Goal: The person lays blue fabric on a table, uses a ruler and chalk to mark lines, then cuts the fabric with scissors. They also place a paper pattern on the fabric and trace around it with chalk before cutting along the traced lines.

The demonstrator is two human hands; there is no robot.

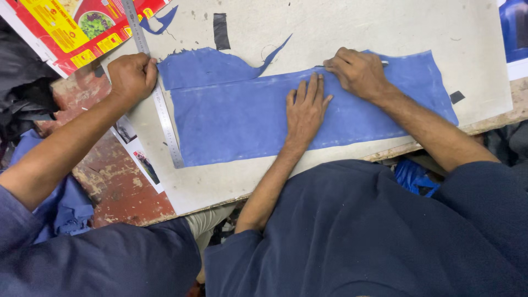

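A large piece of blue fabric (242,118) lies flat on a pale work board (352,27). My left hand (305,110) rests palm down on the fabric near its upper edge, fingers spread, holding nothing. Just to its right, my right hand (357,71) grips a thin metal tool (381,63) whose tip touches the fabric's upper edge. A co-worker's hand (132,77) presses on a long steel ruler (165,118) that runs along the fabric's left edge.
A red and yellow printed carton (66,27) lies at the top left. Small black scraps (221,30) and a blue offcut (159,22) sit on the board. Dark cloth (22,82) is piled at the left, with printed papers (140,159) under the board's edge.
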